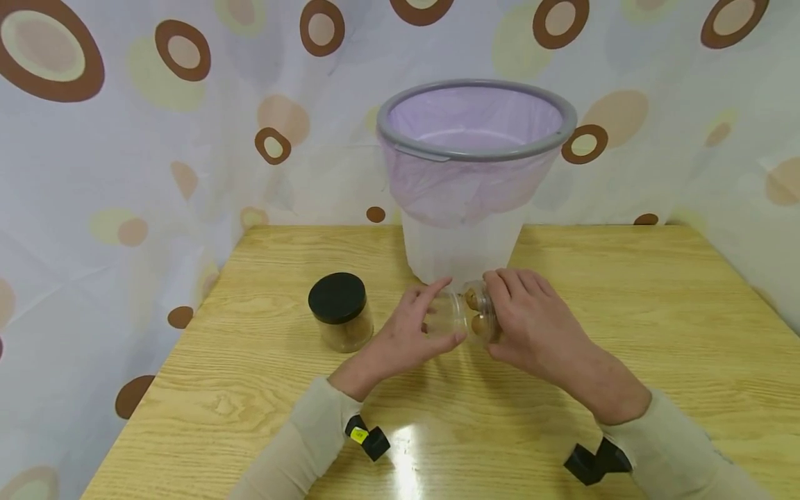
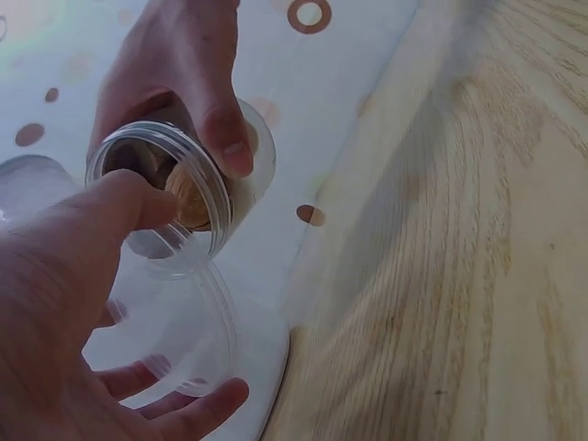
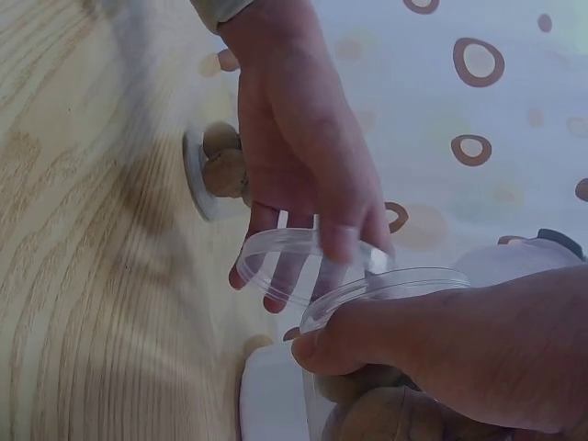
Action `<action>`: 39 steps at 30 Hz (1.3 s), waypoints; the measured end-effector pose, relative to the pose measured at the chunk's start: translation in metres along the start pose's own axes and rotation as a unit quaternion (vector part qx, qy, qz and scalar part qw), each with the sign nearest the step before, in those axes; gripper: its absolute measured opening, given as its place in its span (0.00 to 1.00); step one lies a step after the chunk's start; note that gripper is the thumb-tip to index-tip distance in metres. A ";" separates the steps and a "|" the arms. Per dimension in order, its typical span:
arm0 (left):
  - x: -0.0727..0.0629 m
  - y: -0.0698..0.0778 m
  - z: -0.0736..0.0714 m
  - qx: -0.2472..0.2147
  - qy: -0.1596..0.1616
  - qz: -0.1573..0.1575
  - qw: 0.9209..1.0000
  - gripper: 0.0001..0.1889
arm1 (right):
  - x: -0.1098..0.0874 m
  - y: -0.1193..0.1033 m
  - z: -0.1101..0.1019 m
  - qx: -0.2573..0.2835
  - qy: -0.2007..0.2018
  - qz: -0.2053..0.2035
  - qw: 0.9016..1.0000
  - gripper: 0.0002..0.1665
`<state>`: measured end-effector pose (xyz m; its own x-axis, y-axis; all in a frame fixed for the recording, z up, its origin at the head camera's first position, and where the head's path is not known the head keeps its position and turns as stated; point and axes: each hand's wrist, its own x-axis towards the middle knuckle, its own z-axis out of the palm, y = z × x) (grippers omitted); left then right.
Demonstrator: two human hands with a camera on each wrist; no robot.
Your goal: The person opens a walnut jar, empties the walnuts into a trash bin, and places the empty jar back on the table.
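My left hand [image 1: 406,330] holds an empty-looking clear jar [image 1: 442,314] lying sideways, thumb and fingers spread around it. Opposite, my right hand [image 1: 537,323] grips a second clear jar [image 1: 486,330], also tipped on its side, with brown walnuts [image 2: 188,197] inside. The two open mouths face each other above the table; in the right wrist view the threaded rims [image 3: 386,280] sit close together, and whether they touch is unclear. Left of my left hand stands an upright clear jar [image 1: 346,333] with a black lid [image 1: 337,297] and brown walnuts [image 3: 223,165] in it.
A white bin [image 1: 462,246] with a purple liner [image 1: 469,180] and grey rim stands behind the hands, close to them. The wooden table [image 1: 656,312] reaches back to a patterned sheet [image 1: 219,139] that surrounds it.
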<state>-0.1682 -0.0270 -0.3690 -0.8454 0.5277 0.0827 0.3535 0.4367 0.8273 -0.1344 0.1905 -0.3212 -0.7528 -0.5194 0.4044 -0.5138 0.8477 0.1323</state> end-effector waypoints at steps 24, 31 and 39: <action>-0.002 -0.013 0.008 0.323 -0.098 -0.022 0.941 0.42 | 0.003 0.019 -0.015 0.011 0.037 0.002 0.999 0.48; -0.006 -0.014 0.010 0.353 -0.101 -0.001 0.930 0.42 | 0.004 0.026 -0.021 0.015 0.044 0.004 0.999 0.47; -0.005 -0.011 0.006 0.342 -0.107 -0.010 0.934 0.48 | 0.004 0.032 -0.026 0.014 0.058 -0.001 0.998 0.45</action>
<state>-0.1652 -0.0306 -0.3816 -0.7810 0.6163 -0.1014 0.5739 0.7722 0.2726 -0.1436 0.2184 -0.2914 -0.6997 -0.5041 0.5063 -0.5276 0.8424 0.1096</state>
